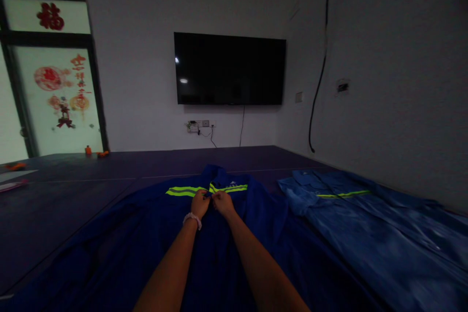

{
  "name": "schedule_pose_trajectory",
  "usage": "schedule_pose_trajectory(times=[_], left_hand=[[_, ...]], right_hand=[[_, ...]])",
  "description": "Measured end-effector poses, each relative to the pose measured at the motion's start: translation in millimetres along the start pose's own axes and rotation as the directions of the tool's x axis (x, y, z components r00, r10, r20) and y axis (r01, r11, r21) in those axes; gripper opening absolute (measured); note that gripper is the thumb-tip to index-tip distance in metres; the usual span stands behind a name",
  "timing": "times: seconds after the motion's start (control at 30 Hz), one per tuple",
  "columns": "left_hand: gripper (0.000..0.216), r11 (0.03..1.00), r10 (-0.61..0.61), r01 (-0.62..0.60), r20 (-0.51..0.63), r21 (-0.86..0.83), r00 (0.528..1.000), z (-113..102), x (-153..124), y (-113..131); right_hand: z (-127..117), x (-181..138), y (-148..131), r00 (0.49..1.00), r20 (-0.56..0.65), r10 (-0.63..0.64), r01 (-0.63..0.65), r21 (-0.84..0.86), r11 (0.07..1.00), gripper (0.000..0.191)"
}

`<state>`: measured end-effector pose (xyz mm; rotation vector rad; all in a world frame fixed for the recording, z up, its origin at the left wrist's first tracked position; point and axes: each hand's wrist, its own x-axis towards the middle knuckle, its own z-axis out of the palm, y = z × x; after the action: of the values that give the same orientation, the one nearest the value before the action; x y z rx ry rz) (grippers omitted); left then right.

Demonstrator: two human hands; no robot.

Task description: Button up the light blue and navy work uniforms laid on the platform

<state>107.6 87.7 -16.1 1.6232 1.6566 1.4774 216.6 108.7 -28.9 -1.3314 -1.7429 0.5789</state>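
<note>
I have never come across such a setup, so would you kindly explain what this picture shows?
There is no machine here: a person works with two bare hands, seen by a camera worn on their head, looking forward and down. On the purple surface lie a dark blue garment with a bright stripe and, to its right, a lighter blue garment. The left hand and right hand meet at the dark one's front, pinching its cloth; finer detail is too small to tell.
</note>
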Motion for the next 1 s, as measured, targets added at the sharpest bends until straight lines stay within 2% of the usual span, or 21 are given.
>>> schedule_pose_trajectory(times=[0.23, 0.4, 0.6, 0.8, 0.9, 1.0], left_hand=[[0.029, 0.999, -0.001, 0.004, 0.068, -0.037, 0.998, -0.6, -14.0, 4.9], [0.03, 0.996, 0.019, -0.01, 0.106, -0.087, 0.994, -15.4, -34.7, 6.4], [0.029, 0.993, 0.062, -0.044, 0.165, -0.112, 0.984, -33.2, -55.6, 7.7], [0.036, 0.988, 0.087, -0.061, 0.187, -0.142, 0.979, -36.9, -67.5, 10.0], [0.035, 0.983, 0.087, -0.051, 0.198, -0.178, 0.976, -37.9, -69.1, 11.7], [0.036, 0.982, 0.091, -0.055, 0.198, -0.179, 0.976, -37.7, -69.3, 13.5]], right_hand=[[-17.7, -19.8, -6.2, 0.978, 0.11, -0.176, 0.187, -0.093, 0.978, 0.021], [-28.1, -44.9, -12.9, 0.947, 0.171, -0.273, 0.295, -0.119, 0.948, 0.02], [-32.5, -64.7, -18.8, 0.95, 0.145, -0.277, 0.299, -0.157, 0.941, 0.013], [-28.5, -76.4, -21.4, 0.944, 0.096, -0.316, 0.33, -0.218, 0.919, 0.023], [-27.0, -78.7, -21.7, 0.943, 0.074, -0.325, 0.333, -0.262, 0.906, 0.019], [-28.0, -80.5, -23.7, 0.958, 0.06, -0.282, 0.286, -0.311, 0.906, 0.014]])
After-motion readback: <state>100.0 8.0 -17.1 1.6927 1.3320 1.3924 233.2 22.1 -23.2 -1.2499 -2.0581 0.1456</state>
